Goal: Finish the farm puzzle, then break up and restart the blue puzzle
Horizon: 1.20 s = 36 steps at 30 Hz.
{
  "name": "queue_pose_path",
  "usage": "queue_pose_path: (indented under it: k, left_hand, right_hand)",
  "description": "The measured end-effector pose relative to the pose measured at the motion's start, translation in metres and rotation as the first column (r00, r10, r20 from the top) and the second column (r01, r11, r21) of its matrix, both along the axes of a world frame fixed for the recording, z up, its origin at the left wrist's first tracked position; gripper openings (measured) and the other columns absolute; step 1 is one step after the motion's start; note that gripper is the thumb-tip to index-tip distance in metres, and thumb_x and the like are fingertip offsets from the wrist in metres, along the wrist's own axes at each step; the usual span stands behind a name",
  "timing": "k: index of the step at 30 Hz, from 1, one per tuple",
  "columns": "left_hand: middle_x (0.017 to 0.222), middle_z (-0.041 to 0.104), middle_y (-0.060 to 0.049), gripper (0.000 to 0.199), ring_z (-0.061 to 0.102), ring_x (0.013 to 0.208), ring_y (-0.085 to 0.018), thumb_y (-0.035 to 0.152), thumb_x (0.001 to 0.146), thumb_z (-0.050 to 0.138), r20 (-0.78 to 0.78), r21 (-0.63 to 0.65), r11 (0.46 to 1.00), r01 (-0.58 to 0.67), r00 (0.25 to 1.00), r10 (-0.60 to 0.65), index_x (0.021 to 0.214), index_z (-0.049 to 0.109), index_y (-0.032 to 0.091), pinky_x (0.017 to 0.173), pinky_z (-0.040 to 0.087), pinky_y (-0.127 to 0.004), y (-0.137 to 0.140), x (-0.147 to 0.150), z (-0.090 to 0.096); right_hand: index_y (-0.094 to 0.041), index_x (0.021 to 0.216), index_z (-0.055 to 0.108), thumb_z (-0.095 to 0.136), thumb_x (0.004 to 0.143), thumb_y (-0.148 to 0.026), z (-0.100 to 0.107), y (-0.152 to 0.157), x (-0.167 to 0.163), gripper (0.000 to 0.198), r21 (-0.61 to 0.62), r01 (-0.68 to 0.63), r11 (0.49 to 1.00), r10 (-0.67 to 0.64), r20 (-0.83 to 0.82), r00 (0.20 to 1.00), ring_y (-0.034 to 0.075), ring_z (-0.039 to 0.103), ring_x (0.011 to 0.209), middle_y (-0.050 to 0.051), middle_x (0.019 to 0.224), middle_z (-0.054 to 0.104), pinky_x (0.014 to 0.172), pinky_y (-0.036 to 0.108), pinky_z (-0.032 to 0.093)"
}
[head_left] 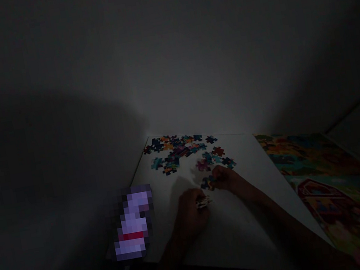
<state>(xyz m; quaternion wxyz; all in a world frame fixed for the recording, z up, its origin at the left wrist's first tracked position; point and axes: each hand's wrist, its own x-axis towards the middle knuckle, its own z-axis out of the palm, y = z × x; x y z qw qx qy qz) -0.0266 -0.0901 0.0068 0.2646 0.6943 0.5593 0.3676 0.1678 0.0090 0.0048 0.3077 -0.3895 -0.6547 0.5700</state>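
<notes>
In the dim head view, my left hand [190,209] is closed round a small stack of jigsaw puzzle pieces [203,202], their pale edges showing. Just right of it and farther off, my right hand [223,176] pinches a dark blue and orange puzzle piece [208,183] low over the white tabletop [236,222]. Beyond that piece lie a pink-purple piece [202,165] and a red-brown piece [218,150], among several others. A larger heap of loose coloured pieces [178,149] spreads along the table's far left part.
A brightly printed farm-scene picture [334,187] with a red barn lies along the right side. At the left edge sits a pixelated, glowing, phone-like shape [134,223]. Pale walls [181,61] rise behind the table, and shadows fall across them.
</notes>
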Motion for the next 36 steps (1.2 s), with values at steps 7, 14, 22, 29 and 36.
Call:
queue_pose_path:
  k: [7,14,22,29,36]
  left_hand:
    - [0.101,0.054,-0.003,0.033,0.056,0.092,-0.019,0.005,0.063,0.050,0.252,0.007,0.998,-0.064,0.966,0.060,0.090,0.044,0.022,0.080,0.047,-0.033,0.005,0.000,-0.006]
    - [0.091,0.052,0.000,0.049,0.056,0.085,-0.017,0.003,0.062,0.053,0.249,-0.103,0.990,-0.097,0.961,0.120,0.105,0.045,0.023,0.076,0.048,-0.030,0.003,-0.001,-0.008]
    - [0.110,0.056,-0.007,0.035,0.055,0.102,-0.023,0.002,0.068,0.053,0.204,-0.031,0.998,-0.055,0.977,0.060,0.097,0.052,0.021,0.087,0.047,-0.037,0.003,-0.002,-0.007]
    - [0.097,0.057,-0.004,0.028,0.056,0.090,-0.021,0.009,0.075,0.051,0.203,-0.081,0.997,-0.005,0.979,0.022,0.101,0.053,0.021,0.081,0.046,-0.035,-0.002,-0.005,-0.003]
    - [0.090,0.055,-0.004,0.025,0.055,0.084,-0.021,0.008,0.071,0.050,0.154,0.002,0.996,-0.084,0.985,0.083,0.092,0.051,0.020,0.076,0.046,-0.035,0.001,-0.001,-0.005]
  right_hand:
    - [-0.022,0.092,0.056,0.075,0.070,-0.032,0.007,-0.015,-0.008,0.030,-0.170,-0.179,0.969,0.164,-0.100,0.981,0.017,0.060,0.077,0.000,0.082,0.064,0.068,0.028,0.046]
    - [-0.022,0.095,0.069,0.048,0.076,-0.010,0.014,-0.004,-0.015,0.031,0.203,-0.288,0.936,0.250,0.196,0.948,0.020,0.064,0.098,0.004,0.101,0.071,0.091,0.035,0.048]
    - [-0.019,0.121,0.060,0.061,0.085,-0.023,0.014,0.063,-0.101,0.037,0.419,-0.093,0.903,-0.093,0.402,0.911,0.022,0.061,0.102,0.012,0.125,0.060,0.090,0.036,0.047]
    - [-0.019,0.120,0.059,0.074,0.078,-0.027,0.008,0.078,-0.124,0.045,0.455,-0.182,0.872,-0.063,0.471,0.880,0.024,0.055,0.112,0.013,0.124,0.059,0.091,0.035,0.045]
    - [-0.018,0.079,0.063,0.070,0.076,-0.039,-0.003,0.047,-0.054,0.022,0.188,-0.077,0.979,0.056,0.114,0.992,0.017,0.056,0.072,0.000,0.074,0.060,0.068,0.029,0.044]
